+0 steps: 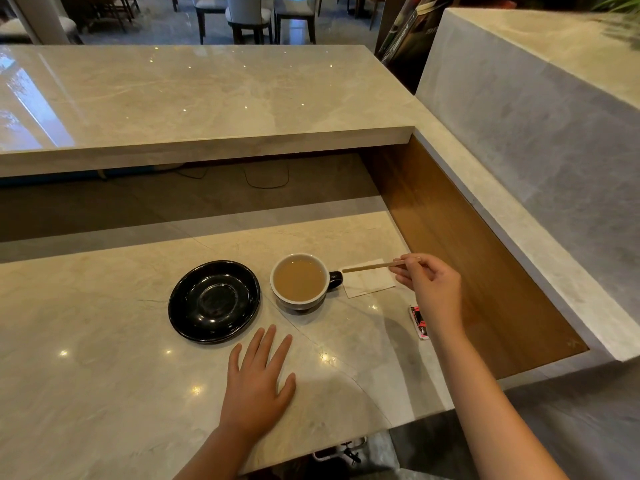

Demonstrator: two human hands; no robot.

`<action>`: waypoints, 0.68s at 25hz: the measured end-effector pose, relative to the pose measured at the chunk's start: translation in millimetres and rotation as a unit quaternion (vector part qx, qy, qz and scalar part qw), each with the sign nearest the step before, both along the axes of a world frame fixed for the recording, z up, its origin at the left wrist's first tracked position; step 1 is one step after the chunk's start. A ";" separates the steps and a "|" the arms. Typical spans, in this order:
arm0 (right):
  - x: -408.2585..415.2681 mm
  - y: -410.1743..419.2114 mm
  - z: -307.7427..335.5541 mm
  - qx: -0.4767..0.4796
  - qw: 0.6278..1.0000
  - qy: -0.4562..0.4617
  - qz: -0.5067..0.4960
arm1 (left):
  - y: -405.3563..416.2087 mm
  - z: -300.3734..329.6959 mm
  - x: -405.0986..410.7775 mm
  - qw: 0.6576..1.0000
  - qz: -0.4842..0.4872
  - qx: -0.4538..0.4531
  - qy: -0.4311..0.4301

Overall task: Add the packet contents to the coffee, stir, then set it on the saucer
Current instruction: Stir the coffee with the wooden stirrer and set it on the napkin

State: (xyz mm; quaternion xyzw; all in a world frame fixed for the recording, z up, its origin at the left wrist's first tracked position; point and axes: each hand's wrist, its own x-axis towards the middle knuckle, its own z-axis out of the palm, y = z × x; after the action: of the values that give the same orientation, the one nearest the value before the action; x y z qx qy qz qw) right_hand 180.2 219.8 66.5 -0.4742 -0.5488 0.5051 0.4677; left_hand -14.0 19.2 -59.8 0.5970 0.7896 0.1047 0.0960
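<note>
A dark cup [300,282] with a white inside holds light brown coffee and stands on the marble counter, its handle pointing right. To its left lies an empty black saucer [214,301]. My right hand [429,289] pinches a thin wooden stir stick [372,266], held level over a white napkin [369,282] just right of the cup. A pink and black packet [419,322] lies on the counter, partly hidden by my right wrist. Flat on the counter in front of the saucer and cup rests my left hand [258,382], fingers spread.
A raised marble bar top [194,98] runs across the back, with a dark gap and cables under it. A wooden side panel [467,258] and a marble ledge [519,216] close off the right. The counter's near edge [311,445] is close to me.
</note>
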 end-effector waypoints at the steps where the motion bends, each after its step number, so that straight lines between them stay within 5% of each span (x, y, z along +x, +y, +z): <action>1: 4.5 3.9 -2.4 0.019 1.000 -0.016 0.003 | 0.0 1.3 0.3 1.000 -0.001 0.005 -0.004; 5: 16.7 9.4 -20.9 0.177 0.969 -0.167 0.035 | -0.7 3.1 0.8 1.000 -0.003 0.019 -0.012; 10: 21.4 9.1 -50.1 0.414 0.847 -0.307 0.126 | -0.4 2.5 1.0 1.000 0.003 0.015 -0.013; 17: 53.9 3.9 -76.7 0.456 0.764 -0.379 0.254 | -0.2 3.3 2.3 1.000 0.010 0.001 -0.009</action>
State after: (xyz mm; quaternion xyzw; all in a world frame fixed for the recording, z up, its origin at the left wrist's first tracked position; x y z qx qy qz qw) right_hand 234.1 223.7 -10.3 -0.2009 -0.9474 0.0751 0.2376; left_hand -11.7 19.0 -56.6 0.5883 0.7944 0.1122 0.1012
